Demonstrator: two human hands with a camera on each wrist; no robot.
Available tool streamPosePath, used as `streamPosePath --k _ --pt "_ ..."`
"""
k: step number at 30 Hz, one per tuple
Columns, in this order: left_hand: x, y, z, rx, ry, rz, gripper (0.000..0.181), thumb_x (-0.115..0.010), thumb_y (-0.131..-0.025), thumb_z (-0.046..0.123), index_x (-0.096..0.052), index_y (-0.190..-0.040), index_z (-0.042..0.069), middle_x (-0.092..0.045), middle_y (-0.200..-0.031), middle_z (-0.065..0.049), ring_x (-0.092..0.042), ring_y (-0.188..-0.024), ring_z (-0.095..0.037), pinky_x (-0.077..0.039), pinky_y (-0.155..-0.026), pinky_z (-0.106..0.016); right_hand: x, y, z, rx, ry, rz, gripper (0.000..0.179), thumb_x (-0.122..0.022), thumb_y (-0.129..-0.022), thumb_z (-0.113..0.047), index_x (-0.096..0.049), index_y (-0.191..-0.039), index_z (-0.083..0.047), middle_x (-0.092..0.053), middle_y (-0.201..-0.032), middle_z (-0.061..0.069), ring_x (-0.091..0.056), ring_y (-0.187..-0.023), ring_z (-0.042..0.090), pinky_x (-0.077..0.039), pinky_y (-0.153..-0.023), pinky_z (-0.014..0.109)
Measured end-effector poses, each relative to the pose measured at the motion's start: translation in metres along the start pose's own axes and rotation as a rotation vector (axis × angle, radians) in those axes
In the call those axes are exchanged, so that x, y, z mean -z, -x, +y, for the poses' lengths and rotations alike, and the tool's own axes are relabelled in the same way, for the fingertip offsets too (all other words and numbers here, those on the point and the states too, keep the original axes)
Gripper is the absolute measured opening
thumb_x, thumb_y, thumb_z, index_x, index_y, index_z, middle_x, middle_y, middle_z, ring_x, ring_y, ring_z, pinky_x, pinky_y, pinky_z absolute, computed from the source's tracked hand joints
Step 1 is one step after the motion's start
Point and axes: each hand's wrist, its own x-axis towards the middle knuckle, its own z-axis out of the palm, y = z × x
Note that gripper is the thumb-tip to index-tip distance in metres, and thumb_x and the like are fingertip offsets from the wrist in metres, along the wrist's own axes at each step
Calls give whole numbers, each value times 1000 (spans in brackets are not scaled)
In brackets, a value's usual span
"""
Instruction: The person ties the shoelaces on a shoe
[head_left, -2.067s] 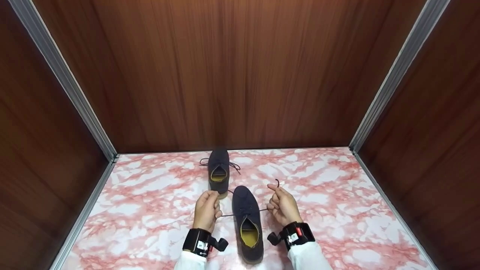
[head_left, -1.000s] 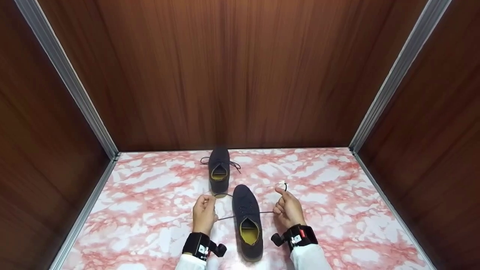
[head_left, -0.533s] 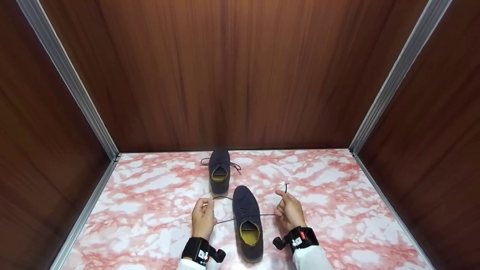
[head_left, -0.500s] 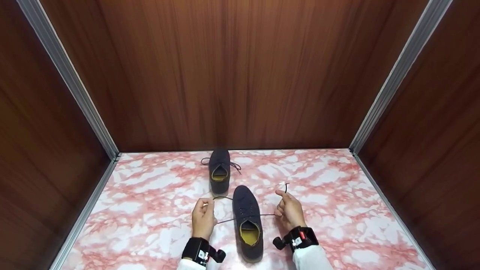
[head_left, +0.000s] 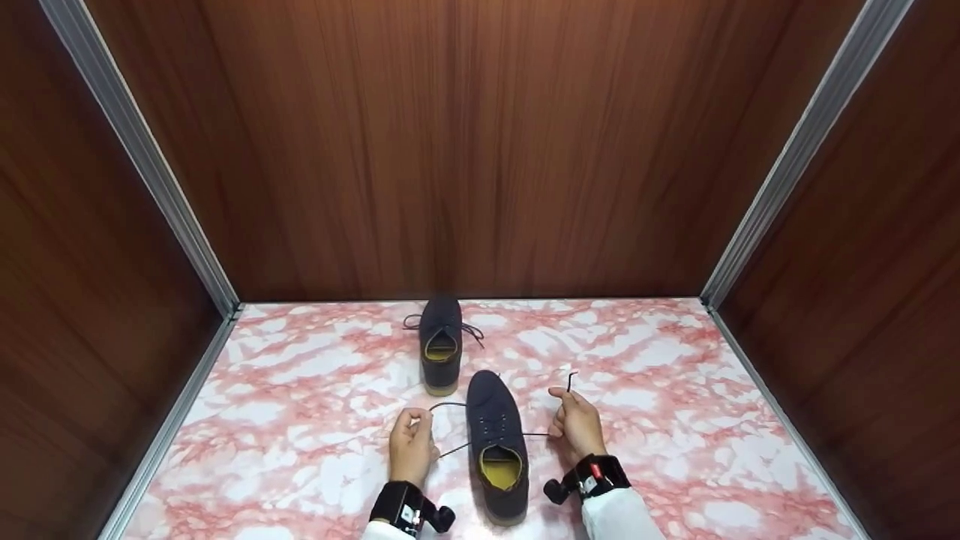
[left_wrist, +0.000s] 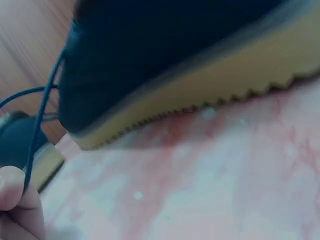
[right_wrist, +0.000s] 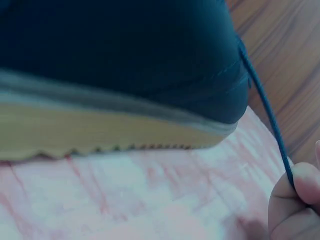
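A dark lace-up shoe [head_left: 505, 405] with a yellow insole points away from me between my two hands. To its left my left hand [head_left: 411, 450] pinches a dark shoelace [head_left: 454, 450]; one strand runs to the lacing, and another bows from the fingertips toward the front of the shoe. On the other side my right hand [head_left: 583, 426] grips the opposite lace [head_left: 536, 434], which is stretched straight from the shoe. A short lace end [head_left: 570, 381] sticks up above that hand. Both wrist views show the lace between thumb and finger, beside the tan ridged sole [right_wrist: 110, 131].
A second dark shoe [head_left: 441, 341], its lace tied in a bow, stands farther back and slightly left, near the back wall [head_left: 465, 150]. Brown panels with grey metal corner rails enclose the pink-and-white marbled surface [head_left: 315, 420] on three sides.
Both hands have drawn slightly toward me and a little farther apart. The upper strand at my left hand bows out more than before. The shoes have stayed in about the same place.
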Motion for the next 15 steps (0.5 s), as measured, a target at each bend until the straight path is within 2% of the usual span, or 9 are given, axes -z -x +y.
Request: streamPosePath --k 9,15 --pt "1 -4 0 88 119 -2 16 -54 -108 11 -48 -107 -3 -32 -58 10 -27 -46 -3 -27 -44 -17 3 -1 8 -40 -138 -3 34 -37 -114 -18 -49 -134 7 -27 -58 -12 -28 -49 1 -27 -48 17" --pt "2 -2 -2 94 156 17 17 -54 -108 13 -48 -107 -3 -33 -60 10 -28 -49 -3 -28 -44 -16 4 -3 11 -36 -178 -23 35 -34 -115 -19 -48 -135 6 -26 -57 -13 -26 -47 1 -26 -46 16"
